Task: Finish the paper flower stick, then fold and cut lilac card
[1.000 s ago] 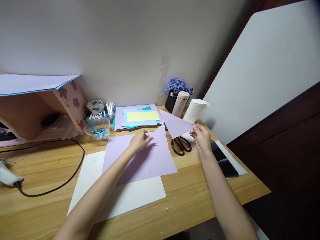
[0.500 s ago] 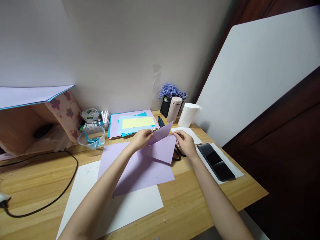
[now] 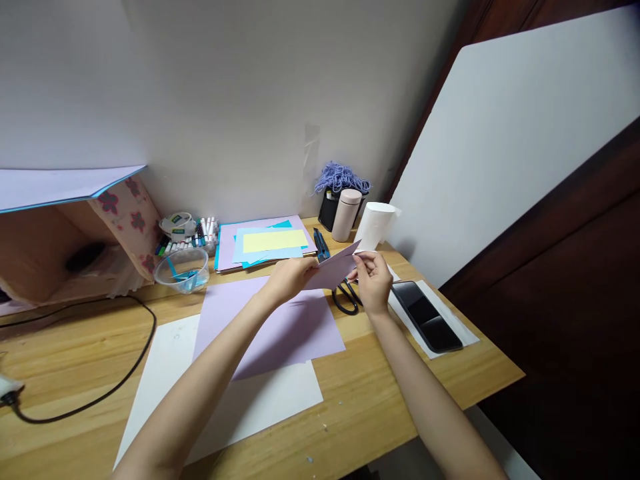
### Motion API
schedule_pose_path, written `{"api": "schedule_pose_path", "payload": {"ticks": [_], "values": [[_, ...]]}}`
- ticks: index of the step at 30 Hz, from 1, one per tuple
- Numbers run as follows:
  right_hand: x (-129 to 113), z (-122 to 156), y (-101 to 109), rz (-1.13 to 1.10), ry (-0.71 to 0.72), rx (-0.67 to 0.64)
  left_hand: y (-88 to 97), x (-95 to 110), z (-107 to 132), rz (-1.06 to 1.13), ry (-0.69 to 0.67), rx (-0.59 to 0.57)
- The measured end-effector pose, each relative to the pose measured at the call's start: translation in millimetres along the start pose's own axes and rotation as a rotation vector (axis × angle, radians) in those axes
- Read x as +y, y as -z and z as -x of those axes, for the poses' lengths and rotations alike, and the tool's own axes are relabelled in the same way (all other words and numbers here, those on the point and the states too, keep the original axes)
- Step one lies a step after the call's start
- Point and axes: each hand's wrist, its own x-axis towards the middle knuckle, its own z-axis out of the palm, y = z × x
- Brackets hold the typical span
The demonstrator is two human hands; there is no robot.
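Observation:
A small folded piece of purple paper [image 3: 332, 269] is held up above the desk between my two hands. My left hand [image 3: 291, 277] pinches its left end. At its right edge, the fingers of my right hand [image 3: 373, 277] are closed on it. Beneath them lies a larger purple sheet [image 3: 265, 333], overlapping a white sheet [image 3: 265, 413]. Black-handled scissors [image 3: 346, 303] rest on the desk under the held paper, their blades partly hidden by it and my right hand.
A black phone [image 3: 427, 317] lies on white paper at the right. Behind stand a pink bottle [image 3: 346, 217], a paper roll [image 3: 374, 227] and a utility knife [image 3: 321, 245]. Stacked coloured paper [image 3: 275, 241], a plastic bowl [image 3: 183, 270], markers [image 3: 207, 230] and a cardboard box [image 3: 120, 233] sit further left.
The two parts of the held purple paper, spread apart before, are now brought together. My right hand has turned and closed on the edge, and the scissors' handles show more.

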Motion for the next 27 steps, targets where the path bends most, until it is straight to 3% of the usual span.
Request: {"api": "schedule_pose_path", "payload": {"ticks": [5,8,10,13,17,21,23,25,27], "values": [[1,8,-8,-0.034,-0.093,-0.092,15.1,-12,19,-0.048,0.227,0.199],[9,24,-19,0.159,-0.159,-0.431,25.3,-35,50,-0.014,0.362,0.295],[14,36,-29,0.297,-0.163,-0.661,28.2,-52,80,0.027,0.426,0.282],[16,49,-42,0.39,-0.142,-0.788,27.0,-71,128,0.074,0.495,0.17],[14,50,-50,0.363,-0.214,-0.869,24.0,-80,178,0.134,0.607,0.109],[13,33,-66,0.284,-0.268,-0.892,26.1,-88,203,0.2,0.669,0.119],[15,16,-87,0.224,-0.324,-0.833,27.9,-95,209,0.208,0.683,0.133],[17,-5,-115,0.163,-0.395,-0.65,29.1,-103,212,0.208,0.7,0.156],[21,-25,-144,0.148,-0.411,-0.548,29.7,-109,215,0.199,0.722,0.184]]}}
